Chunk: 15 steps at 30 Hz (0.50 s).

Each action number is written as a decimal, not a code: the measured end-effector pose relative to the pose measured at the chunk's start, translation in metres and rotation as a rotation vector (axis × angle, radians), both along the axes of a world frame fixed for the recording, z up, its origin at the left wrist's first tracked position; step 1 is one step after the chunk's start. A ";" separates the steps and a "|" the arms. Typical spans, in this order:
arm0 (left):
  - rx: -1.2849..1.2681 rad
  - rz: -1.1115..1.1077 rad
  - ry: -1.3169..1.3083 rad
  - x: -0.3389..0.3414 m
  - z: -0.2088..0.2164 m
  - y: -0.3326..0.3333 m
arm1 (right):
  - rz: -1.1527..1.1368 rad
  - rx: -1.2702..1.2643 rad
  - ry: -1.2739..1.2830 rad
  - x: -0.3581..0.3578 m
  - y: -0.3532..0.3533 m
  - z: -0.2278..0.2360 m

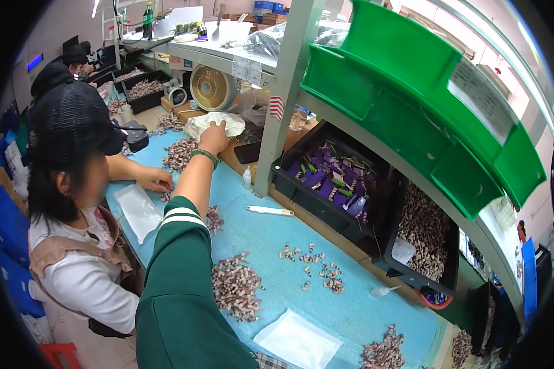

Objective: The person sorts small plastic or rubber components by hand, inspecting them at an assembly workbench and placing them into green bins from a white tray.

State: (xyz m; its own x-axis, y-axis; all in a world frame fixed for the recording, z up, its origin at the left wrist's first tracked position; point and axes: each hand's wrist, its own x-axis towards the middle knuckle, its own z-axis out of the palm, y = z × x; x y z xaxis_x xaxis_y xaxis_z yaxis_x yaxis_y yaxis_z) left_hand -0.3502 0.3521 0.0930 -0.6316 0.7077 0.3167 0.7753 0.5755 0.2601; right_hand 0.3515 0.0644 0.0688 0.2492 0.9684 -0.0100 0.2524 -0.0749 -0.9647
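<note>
Head view, left hand: the wearer's left hand (213,138) is on a crumpled white bag (233,125); fingers are partly hidden, so can't tell if they grasp it or just press.
Right hand: out of frame, state unknown.
White bag: far side of the bench, between the fan (204,87) and a pile of small striped pieces (180,155).
Snag risk: if the bag gets dragged toward the wearer, it could sweep that pile and mix or scatter pieces.
Reach risk: long reach past the co-worker; a low forearm could bump the co-worker's hand (154,179).
Tip risk: a careless sleeve on the way back might knock over the small bottle (247,177).
Bench: blue table top (345,310), more piles, white packet (297,341), white pen-shaped tool (269,211).
Room: black bin (314,208) of purple and green parts, green trays (388,31) overhead, people seated along the left.
</note>
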 end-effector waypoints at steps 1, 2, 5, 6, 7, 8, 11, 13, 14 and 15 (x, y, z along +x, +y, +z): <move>-0.058 0.023 0.027 -0.009 -0.006 0.010 | 0.015 0.003 0.013 -0.003 0.003 0.001; -0.118 0.047 0.055 -0.016 -0.009 0.018 | 0.018 0.002 0.004 -0.008 0.007 0.001; 0.129 0.072 0.045 -0.025 -0.015 0.029 | 0.014 -0.041 -0.017 -0.020 0.012 0.008; 0.264 0.095 0.015 -0.026 -0.011 0.030 | 0.031 -0.018 -0.030 -0.021 0.013 0.007; 0.442 0.114 0.050 -0.031 -0.006 0.028 | 0.055 0.005 -0.038 -0.022 0.013 0.007; 0.620 0.132 0.090 -0.036 0.002 0.025 | 0.065 -0.005 -0.035 -0.021 0.014 0.006; 0.906 0.169 0.152 -0.042 0.040 0.013 | 0.048 0.032 -0.025 -0.015 0.012 0.002; 1.056 0.132 0.116 -0.044 0.069 -0.001 | 0.066 0.060 0.055 -0.008 0.013 -0.005; 1.096 0.081 0.154 -0.042 0.081 -0.009 | 0.075 0.056 0.065 -0.007 0.012 -0.007; 1.123 0.046 0.066 -0.037 0.094 -0.015 | 0.123 0.090 0.064 -0.006 0.014 -0.007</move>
State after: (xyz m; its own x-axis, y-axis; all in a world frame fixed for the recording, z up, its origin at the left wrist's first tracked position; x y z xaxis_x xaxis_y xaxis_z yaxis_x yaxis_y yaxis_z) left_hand -0.3877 0.3368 0.1870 -0.6079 -0.0228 0.7937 0.7910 0.0697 0.6079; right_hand 0.3451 0.0783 0.0623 0.1308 0.9892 0.0664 0.1916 0.0405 -0.9806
